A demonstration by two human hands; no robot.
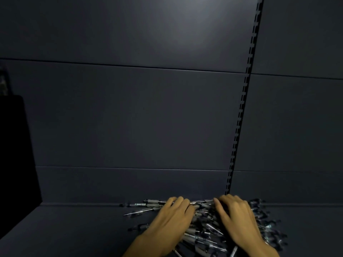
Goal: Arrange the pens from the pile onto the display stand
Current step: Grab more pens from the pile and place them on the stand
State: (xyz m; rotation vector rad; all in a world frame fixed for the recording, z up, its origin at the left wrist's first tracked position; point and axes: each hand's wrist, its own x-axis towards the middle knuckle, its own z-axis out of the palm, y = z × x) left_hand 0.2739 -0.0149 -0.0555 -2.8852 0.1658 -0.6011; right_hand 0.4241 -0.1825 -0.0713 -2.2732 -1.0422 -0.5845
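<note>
A pile of clear pens with grey grips and dark caps [206, 230] lies on a dark shelf surface [65, 230], against the back wall. My left hand [170, 221] rests palm down on the pile's left side, fingers bent over the pens. My right hand [237, 219] lies on the pile's right side, fingers curved down onto the pens. Whether either hand holds a pen is hidden under the palms. No display stand is clearly in view.
A dark panelled back wall [130, 117] rises behind the pile, with a slotted vertical upright [241, 108] running down to the shelf. A black side panel [16, 151] stands at the far left. A few stray pens [141, 212] lie left of the pile.
</note>
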